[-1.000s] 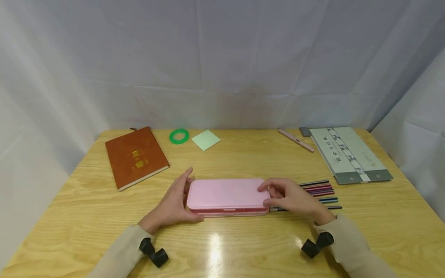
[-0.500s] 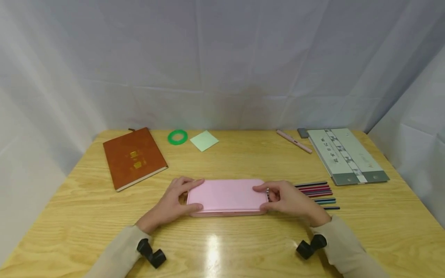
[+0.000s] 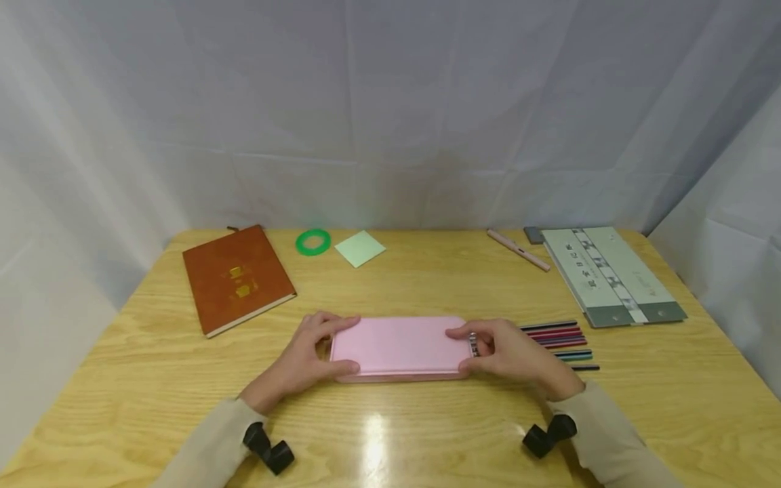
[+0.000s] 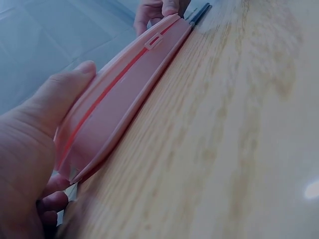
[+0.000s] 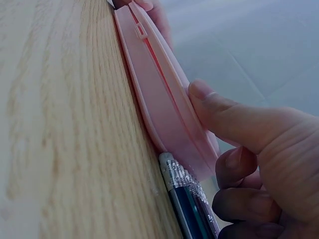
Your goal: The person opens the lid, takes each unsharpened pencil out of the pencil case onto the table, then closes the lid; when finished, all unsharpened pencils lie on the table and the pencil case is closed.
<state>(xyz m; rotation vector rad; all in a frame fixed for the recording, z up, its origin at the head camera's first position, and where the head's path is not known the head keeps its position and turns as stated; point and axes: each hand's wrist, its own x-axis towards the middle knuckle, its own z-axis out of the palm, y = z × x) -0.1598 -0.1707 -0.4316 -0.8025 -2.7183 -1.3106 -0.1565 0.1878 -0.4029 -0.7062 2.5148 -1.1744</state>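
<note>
A pink pencil case (image 3: 399, 346) lies flat and lengthwise in the middle of the wooden table, its lid down. In both wrist views a thin red line runs along the seam at its front, and a small latch (image 4: 153, 41) sits midway. My left hand (image 3: 295, 359) grips the left end, thumb at the near corner and a finger at the far corner of the lid. At the opposite end my right hand (image 3: 512, 356) holds the lid the same way, its other fingers curled beside the end. Several pencils (image 3: 556, 337) lie just right of the case, partly behind that hand.
A brown notebook (image 3: 238, 278) lies at the back left, near a green ring (image 3: 313, 242) and a pale green sticky-note pad (image 3: 360, 248). Back right are a pink pen (image 3: 518, 250), a small grey block (image 3: 533, 235) and a pale grey-green notebook (image 3: 610, 274). A white curtain (image 3: 390, 135) hangs behind.
The lid has come down, narrowing the gap along the case's front. My left fingers have moved from beside the case onto its lid corners; the right thumb has shifted slightly at its end.
</note>
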